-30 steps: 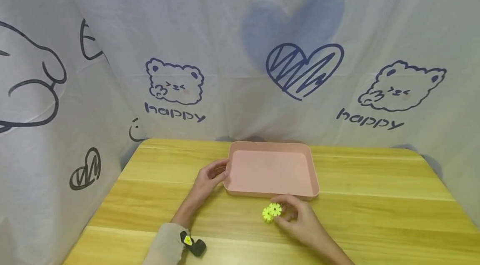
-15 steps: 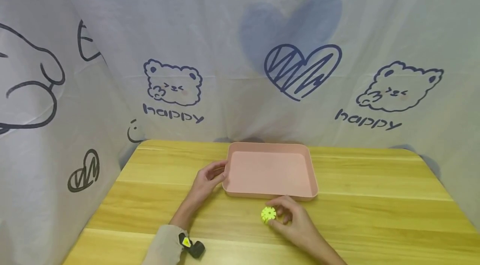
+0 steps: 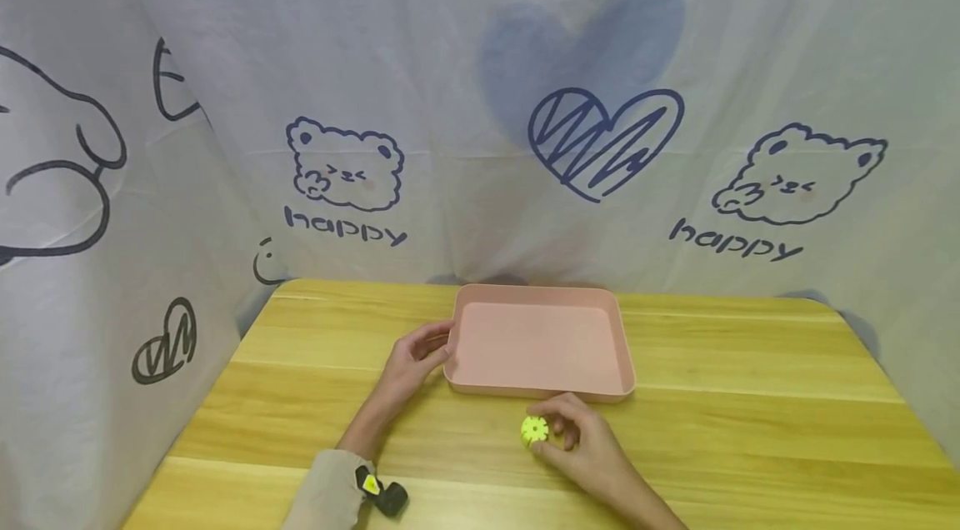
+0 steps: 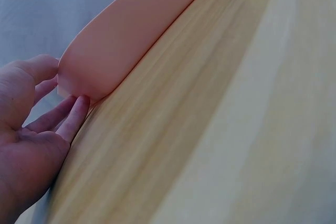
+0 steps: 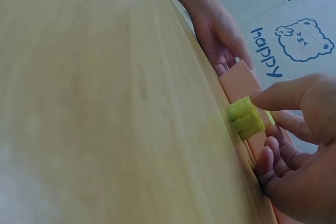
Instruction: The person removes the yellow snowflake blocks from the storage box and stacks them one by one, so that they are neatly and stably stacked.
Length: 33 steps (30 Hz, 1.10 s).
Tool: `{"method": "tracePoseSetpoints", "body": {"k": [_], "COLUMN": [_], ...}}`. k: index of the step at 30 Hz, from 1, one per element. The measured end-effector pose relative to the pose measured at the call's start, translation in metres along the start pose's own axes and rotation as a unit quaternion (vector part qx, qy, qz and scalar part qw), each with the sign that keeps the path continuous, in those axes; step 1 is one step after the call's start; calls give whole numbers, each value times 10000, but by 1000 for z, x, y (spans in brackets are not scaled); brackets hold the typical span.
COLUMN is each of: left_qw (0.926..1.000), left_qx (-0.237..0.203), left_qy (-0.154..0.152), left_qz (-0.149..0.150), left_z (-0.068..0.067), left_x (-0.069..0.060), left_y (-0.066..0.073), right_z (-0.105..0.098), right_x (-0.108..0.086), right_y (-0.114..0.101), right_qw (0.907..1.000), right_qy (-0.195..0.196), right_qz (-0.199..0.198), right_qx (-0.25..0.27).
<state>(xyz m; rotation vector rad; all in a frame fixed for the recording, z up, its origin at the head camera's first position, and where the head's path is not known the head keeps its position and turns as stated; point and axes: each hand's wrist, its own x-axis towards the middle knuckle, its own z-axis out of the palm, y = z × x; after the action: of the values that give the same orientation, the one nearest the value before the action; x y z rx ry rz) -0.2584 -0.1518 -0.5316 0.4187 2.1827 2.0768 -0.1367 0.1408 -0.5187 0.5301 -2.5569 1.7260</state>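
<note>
The pink tray (image 3: 540, 388) lies on the wooden table, with nothing in it. My left hand (image 3: 411, 362) rests at its left end. In the left wrist view, the fingertips (image 4: 79, 106) touch the outside of the tray's corner. In front of the tray, my right hand (image 3: 588, 442) pinches a yellow notched snowflake disc (image 3: 535, 430) between thumb and index finger. From the right wrist, a short yellow stack with grooved sides (image 5: 245, 119) shows at the fingertips, and a thin yellow edge (image 5: 270, 118) peeks out between the fingers. How many discs make up the stack is unclear.
The wooden table (image 3: 750, 397) stretches to both sides of the tray. A white curtain (image 3: 465, 213) with printed bears and hearts hangs behind and to the left. A black strap device (image 3: 382, 492) sits at the left sleeve's cuff.
A second a sago two yellow discs showed side by side; my right hand has brought them together, so one face shows now. My left hand and the tray have stayed still.
</note>
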Motion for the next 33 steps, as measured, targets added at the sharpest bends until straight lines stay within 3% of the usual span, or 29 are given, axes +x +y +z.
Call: {"method": "tracePoseSetpoints", "body": {"k": [23,33], "left_qw": [10000,10000], "left_qx": [0,-38], "left_qy": [-58,-22], "left_qz": [-12,-46], "left_z": [1,1], "left_x": [-1,0], "left_y": [1,1], "right_z": [2,2], "right_x": [-1,0], "right_y": [-1,-1], "right_qw": [9988,9994], "right_qy": [70,27], "right_qz": [405,313], "right_qx": [-247,-139]}}
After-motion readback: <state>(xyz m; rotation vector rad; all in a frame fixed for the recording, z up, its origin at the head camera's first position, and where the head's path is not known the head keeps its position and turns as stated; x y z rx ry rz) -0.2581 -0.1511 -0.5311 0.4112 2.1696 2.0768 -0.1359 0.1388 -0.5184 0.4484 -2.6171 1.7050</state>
